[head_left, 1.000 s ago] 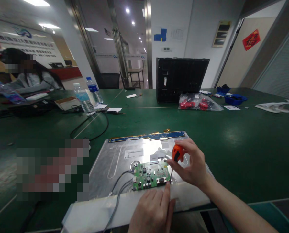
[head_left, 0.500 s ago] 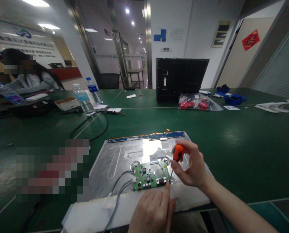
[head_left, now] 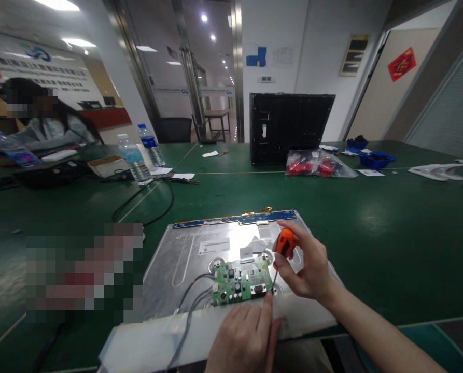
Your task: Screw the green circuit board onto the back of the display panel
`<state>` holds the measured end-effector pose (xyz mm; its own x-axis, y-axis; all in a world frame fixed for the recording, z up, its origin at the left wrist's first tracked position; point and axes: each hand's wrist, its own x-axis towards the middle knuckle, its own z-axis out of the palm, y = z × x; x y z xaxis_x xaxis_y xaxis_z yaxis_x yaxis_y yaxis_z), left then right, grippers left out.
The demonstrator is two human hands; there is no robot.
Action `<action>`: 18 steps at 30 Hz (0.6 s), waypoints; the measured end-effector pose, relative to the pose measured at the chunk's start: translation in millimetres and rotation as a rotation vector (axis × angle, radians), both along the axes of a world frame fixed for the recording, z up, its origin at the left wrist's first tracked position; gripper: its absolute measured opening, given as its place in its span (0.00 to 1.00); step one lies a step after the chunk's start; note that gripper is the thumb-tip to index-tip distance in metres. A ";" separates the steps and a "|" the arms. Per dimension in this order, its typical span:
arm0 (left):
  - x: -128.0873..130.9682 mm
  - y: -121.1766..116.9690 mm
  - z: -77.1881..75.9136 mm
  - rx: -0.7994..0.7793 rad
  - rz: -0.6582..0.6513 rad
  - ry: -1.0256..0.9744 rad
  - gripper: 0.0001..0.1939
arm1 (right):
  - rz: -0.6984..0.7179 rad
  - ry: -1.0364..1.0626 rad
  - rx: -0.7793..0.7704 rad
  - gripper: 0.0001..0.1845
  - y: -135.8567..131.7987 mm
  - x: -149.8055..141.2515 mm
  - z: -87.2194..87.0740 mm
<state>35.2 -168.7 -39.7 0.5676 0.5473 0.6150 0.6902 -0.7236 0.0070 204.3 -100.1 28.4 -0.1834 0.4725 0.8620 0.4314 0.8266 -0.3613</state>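
Observation:
A green circuit board [head_left: 235, 282] lies on the metal back of a display panel [head_left: 184, 248], with grey cables [head_left: 192, 311] running from its left side. My right hand [head_left: 309, 267] grips a screwdriver [head_left: 284, 242] by its orange and black handle. Its thin shaft slants down to the board's lower right corner, where a screw is too small to make out. My left hand [head_left: 242, 334] rests on the white strip [head_left: 149, 342] along the panel's near edge. The index finger stretches to the same corner, close to the screwdriver tip; the other fingers are partly bent and nothing shows in them.
Behind the panel stands a black monitor housing [head_left: 289, 127], with a plastic bag of red parts [head_left: 320, 165] before it. Blue trays [head_left: 376, 159] are at the far right. Water bottles [head_left: 134, 159] and a black cable [head_left: 172, 199] lie left, near a seated person [head_left: 56, 127].
My right hand's fingers have shifted slightly around the screwdriver handle, and the handle has turned a little. The left hand and the board have stayed put.

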 end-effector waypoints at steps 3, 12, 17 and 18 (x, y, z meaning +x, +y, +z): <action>0.4 0.1 0.6 0.012 -0.002 0.004 0.18 | 0.036 0.008 -0.014 0.27 -1.1 0.2 0.8; -0.9 -1.1 2.3 -0.010 0.003 0.007 0.17 | -0.003 -0.011 0.020 0.27 2.9 1.3 0.7; 0.3 -1.0 3.2 0.012 0.000 -0.021 0.17 | -0.036 -0.007 0.023 0.32 0.9 0.5 -0.8; 0.5 -1.0 2.9 0.015 0.001 -0.024 0.17 | -0.018 0.010 0.006 0.33 0.6 0.3 -2.0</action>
<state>35.7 -169.7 -36.8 0.5519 0.5381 0.6371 0.6905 -0.7232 0.0126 204.6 -99.5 26.5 -0.1663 0.4706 0.8665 0.4427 0.8208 -0.3608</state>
